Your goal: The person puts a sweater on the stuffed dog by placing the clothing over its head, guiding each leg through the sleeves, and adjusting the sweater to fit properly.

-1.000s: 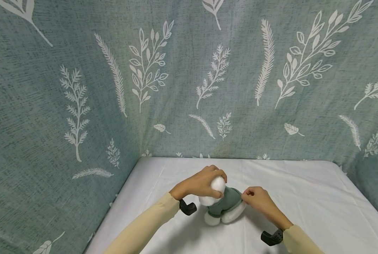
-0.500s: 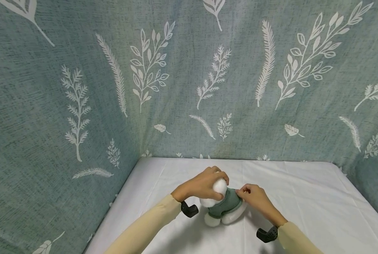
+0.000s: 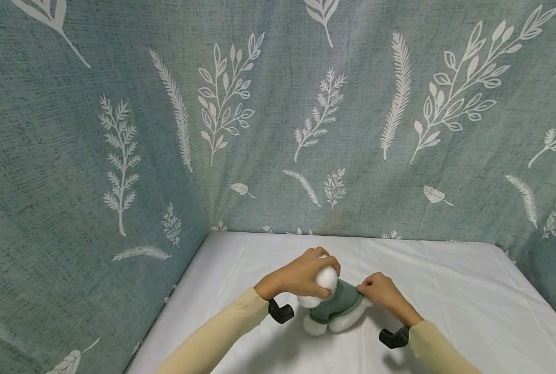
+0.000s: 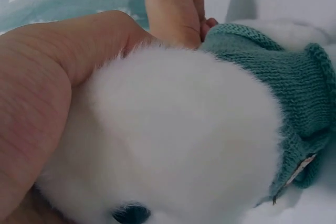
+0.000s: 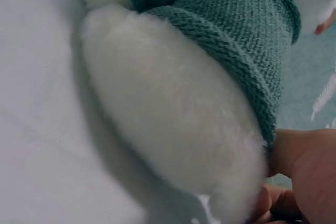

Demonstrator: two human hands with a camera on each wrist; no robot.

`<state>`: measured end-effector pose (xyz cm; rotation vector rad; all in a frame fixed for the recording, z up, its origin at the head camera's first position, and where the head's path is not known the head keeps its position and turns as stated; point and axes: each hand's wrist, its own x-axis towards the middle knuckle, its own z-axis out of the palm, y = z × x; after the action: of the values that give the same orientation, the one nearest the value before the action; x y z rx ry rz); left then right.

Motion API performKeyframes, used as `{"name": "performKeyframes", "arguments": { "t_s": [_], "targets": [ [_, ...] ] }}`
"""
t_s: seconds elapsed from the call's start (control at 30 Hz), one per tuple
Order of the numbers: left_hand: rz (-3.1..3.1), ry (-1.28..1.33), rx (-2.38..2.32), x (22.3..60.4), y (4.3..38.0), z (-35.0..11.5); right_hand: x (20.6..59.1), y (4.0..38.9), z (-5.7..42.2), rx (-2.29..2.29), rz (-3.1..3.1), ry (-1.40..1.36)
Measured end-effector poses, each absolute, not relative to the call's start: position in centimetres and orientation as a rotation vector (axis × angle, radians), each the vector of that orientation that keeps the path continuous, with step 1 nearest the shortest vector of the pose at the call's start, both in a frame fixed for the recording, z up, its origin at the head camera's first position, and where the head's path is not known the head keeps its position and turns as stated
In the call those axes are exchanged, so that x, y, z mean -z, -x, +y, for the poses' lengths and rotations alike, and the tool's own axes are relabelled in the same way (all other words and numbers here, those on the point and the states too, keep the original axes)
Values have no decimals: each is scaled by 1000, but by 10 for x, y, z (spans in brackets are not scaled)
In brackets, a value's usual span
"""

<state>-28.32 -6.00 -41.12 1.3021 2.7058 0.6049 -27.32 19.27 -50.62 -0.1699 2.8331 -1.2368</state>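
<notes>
A white fluffy stuffed animal [image 3: 345, 320] in a green knitted sweater [image 3: 342, 302] sits on the white cloth. My left hand [image 3: 303, 272] grips its head from above, fingers over the far side and thumb on the near side. The left wrist view shows the furry head [image 4: 184, 124] close up, with one dark eye [image 4: 132, 213] at the bottom. At the toy's rear, my right hand [image 3: 384, 292] pinches the sweater's hem between thumb and fingers. In the right wrist view the rolled hem [image 5: 231, 56] lies above a white leg [image 5: 168, 103]; the fingertips are partly hidden.
White cloth [image 3: 446, 291] covers the table around the toy. A blue-green curtain [image 3: 268, 208] with white leaf prints hangs behind and along the sides. Each wrist carries a black camera mount [image 3: 281, 312].
My right hand shifted left onto the sweater's back, then returned right to its rear hem. The left hand keeps its hold on the head. The head view moved slightly.
</notes>
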Motion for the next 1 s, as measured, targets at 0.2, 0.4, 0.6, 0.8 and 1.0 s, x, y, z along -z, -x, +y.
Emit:
{"name": "performKeyframes", "arguments": {
  "t_s": [0.2, 0.4, 0.6, 0.8, 1.0],
  "targets": [
    [2707, -1288, -592, 411, 283, -60, 506, 278, 195, 1287, 2733, 218],
    [2705, -1313, -558, 412, 283, -58, 510, 285, 199, 1341, 2691, 368],
    [2697, -1326, -551, 409, 280, -56, 512, 292, 204, 1348, 2625, 443],
    [2700, -1326, -559, 409, 279, -57, 513, 290, 202, 1291, 2662, 318],
    [2693, -1318, -580, 409, 280, -59, 512, 286, 197, 1253, 2706, 221]
  ]
}}
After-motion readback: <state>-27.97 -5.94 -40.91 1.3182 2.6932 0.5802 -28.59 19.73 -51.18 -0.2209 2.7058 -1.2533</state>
